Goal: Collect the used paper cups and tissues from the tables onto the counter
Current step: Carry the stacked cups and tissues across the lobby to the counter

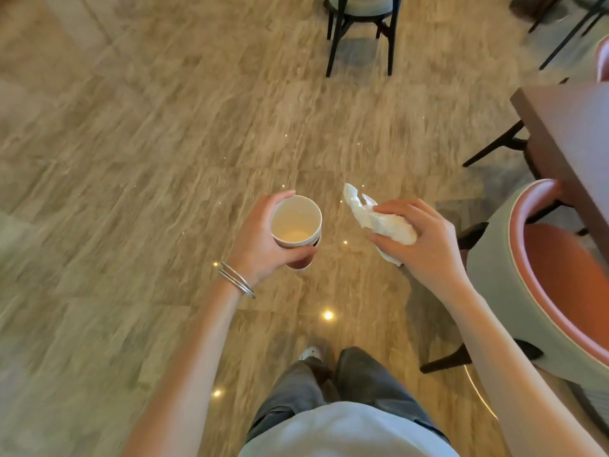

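My left hand [260, 242] grips a stack of nested paper cups [296, 225], white inside and dark red outside, held upright over the floor. A little pale liquid or residue shows at the bottom of the top cup. My right hand [425, 242] holds a crumpled white tissue [379, 219], whose loose end sticks out to the upper left. Both hands are in front of my body at waist height, about a hand's width apart. No counter is in view.
A dark wooden table [573, 133] stands at the right edge, with a cushioned red and grey chair [540, 278] beside it close to my right arm. A black-legged chair [361, 28] stands far ahead. Beige marble floor [148, 143] spreads to the left and ahead.
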A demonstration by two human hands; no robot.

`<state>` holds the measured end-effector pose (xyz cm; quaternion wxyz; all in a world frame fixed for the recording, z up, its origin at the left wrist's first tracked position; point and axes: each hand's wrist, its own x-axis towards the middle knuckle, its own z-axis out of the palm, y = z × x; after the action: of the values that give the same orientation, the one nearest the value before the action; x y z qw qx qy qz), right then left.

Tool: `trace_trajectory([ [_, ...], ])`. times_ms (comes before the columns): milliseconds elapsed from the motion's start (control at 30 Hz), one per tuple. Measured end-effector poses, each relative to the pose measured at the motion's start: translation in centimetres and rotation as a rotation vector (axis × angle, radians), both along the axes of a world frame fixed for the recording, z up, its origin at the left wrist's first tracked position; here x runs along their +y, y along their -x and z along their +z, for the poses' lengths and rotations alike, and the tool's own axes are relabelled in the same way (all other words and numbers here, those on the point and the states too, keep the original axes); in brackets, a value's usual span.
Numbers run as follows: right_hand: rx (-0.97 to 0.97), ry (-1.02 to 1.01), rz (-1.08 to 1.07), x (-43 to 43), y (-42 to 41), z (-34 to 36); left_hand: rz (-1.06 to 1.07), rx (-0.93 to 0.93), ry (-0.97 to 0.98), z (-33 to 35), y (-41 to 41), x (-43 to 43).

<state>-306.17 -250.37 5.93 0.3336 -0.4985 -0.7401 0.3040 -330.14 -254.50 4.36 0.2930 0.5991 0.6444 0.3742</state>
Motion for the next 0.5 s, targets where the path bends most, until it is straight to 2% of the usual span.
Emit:
trace_trajectory([
  [267,-0.035,0.022,-0.013,10.5,1.5,-1.2,-0.035,0.044,0.015,-1.2,1.9,11.3],
  [500,-0.033,0.021,-0.016,23.6,1.8,-0.8,-0.018,0.054,-0.009,-1.2,2.4,23.7],
])
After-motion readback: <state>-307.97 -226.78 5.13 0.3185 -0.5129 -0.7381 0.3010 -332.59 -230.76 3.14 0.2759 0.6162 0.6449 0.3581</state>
